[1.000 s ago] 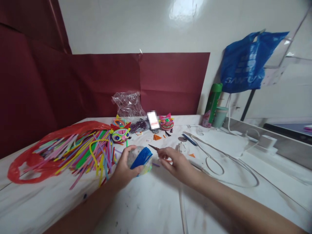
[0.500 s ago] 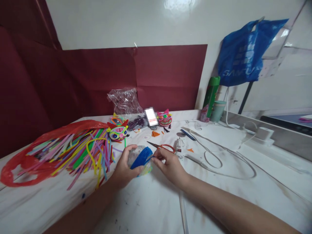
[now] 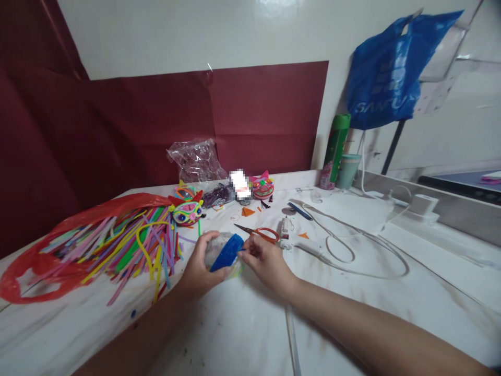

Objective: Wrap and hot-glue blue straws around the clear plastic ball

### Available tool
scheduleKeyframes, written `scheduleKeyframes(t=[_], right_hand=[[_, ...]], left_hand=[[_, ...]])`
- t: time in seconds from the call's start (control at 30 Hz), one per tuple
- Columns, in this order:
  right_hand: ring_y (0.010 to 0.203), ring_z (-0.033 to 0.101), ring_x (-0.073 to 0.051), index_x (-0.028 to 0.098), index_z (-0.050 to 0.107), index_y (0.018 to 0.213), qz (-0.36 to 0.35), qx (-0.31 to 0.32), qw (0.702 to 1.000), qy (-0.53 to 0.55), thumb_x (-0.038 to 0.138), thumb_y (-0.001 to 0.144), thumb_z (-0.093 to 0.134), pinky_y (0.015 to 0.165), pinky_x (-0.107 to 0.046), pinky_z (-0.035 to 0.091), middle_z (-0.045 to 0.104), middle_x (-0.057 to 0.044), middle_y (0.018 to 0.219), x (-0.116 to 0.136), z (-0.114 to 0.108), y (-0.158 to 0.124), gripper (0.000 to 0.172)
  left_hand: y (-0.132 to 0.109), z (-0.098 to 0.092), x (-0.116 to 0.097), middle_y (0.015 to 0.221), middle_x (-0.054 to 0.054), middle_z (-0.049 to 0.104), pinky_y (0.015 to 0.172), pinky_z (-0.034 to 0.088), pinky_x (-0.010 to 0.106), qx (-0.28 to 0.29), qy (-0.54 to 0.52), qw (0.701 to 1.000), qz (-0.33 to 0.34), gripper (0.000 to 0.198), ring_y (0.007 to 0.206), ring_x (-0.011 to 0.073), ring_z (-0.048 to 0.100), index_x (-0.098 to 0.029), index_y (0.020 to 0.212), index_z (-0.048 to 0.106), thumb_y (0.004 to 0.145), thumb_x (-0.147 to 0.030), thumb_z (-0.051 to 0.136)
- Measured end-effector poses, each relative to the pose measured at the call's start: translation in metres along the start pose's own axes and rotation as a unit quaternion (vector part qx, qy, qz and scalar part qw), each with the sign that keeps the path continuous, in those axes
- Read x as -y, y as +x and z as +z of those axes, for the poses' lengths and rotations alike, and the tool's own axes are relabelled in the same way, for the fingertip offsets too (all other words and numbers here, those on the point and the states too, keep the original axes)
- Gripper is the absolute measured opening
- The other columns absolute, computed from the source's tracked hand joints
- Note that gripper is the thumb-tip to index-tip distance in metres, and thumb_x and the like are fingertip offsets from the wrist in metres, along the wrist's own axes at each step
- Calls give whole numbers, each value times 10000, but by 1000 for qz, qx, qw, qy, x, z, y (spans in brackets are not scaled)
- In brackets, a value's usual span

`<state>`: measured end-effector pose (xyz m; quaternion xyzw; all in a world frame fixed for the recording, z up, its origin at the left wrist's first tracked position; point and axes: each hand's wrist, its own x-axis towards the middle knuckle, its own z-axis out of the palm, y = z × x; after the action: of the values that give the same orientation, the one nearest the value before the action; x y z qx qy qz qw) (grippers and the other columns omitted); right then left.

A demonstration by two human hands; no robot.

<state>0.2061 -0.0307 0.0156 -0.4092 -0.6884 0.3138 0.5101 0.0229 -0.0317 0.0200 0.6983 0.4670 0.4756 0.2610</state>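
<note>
My left hand (image 3: 195, 271) is wrapped round the side of a translucent, greyish ball (image 3: 213, 246), its thumb at the lower edge. A band of blue pipe cleaner (image 3: 227, 254) lies in close rows across the ball. My right hand (image 3: 268, 263) pinches the loose blue end at the band's right edge. Just beyond that hand lie scissors (image 3: 268, 233) with orange handles, and right of them a white hot glue gun (image 3: 287, 235). The underside of the ball is mostly hidden.
Many coloured pipe cleaners (image 3: 129, 240) spill from a red plastic bag (image 3: 23, 292) at left. Decorated animal faces (image 3: 187, 211) stand behind. A cable (image 3: 364, 271) loops across the right side, near a blue-handled tool (image 3: 300, 211), a green can (image 3: 337, 149) and a cup (image 3: 348, 172).
The loose blue strand between my right hand and the ball has become shorter and lies closer to the band. My right hand has shifted slightly left; the view has tilted a little.
</note>
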Motion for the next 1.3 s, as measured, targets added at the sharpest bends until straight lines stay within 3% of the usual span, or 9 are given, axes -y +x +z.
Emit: scheduleKeyframes(t=[0.3, 0.6, 0.87, 1.03, 1.13, 1.3], right_hand=[[570, 536, -113, 195, 550, 747, -29, -8, 999, -25, 149, 756, 605, 546, -214, 437, 572, 33, 618, 1, 5, -6, 72], [587, 575, -125, 182, 583, 732, 10, -6, 1000, -2, 147, 767, 592, 553, -225, 447, 621, 11, 638, -2, 5, -6, 50], [587, 566, -123, 186, 566, 706, -19, -8, 1000, -23, 145, 766, 594, 547, -219, 438, 612, 13, 633, 1, 8, -9, 78], [582, 564, -120, 196, 563, 866, -41, -13, 999, -3, 132, 764, 558, 573, -232, 480, 601, 21, 661, 2, 10, -11, 120], [628, 585, -128, 199, 559, 869, -75, -17, 997, -27, 126, 785, 529, 621, -248, 503, 624, -1, 716, -1, 9, -13, 116], [710, 601, -150, 193, 594, 930, -188, -1, 975, -117, 131, 853, 471, 670, -271, 511, 624, -50, 812, -3, 4, -15, 158]], left_hand=[[0, 1, -17, 1148, 86, 536, 943, 416, 428, -20, 55, 998, -20, 582, 1096, 283, 525, -195, 1127, 463, 587, -266, 669], [0, -1, -21, 1156, 95, 516, 951, 395, 424, -6, 62, 998, -14, 569, 1104, 280, 502, -187, 1123, 454, 595, -276, 646], [-1, 2, -24, 1109, 73, 541, 938, 399, 415, -37, 68, 997, -28, 548, 1072, 271, 521, -205, 1093, 484, 585, -262, 683], [0, 1, -22, 1051, 56, 557, 879, 426, 393, -39, 64, 997, -30, 512, 996, 250, 538, -215, 1064, 504, 583, -233, 677], [1, -2, -21, 1023, 44, 560, 838, 443, 379, -39, 48, 997, -45, 510, 938, 232, 548, -220, 1057, 509, 577, -222, 678], [2, -5, -19, 1014, 48, 543, 813, 449, 367, -18, 45, 997, -63, 540, 910, 224, 553, -201, 1094, 479, 593, -258, 673]])
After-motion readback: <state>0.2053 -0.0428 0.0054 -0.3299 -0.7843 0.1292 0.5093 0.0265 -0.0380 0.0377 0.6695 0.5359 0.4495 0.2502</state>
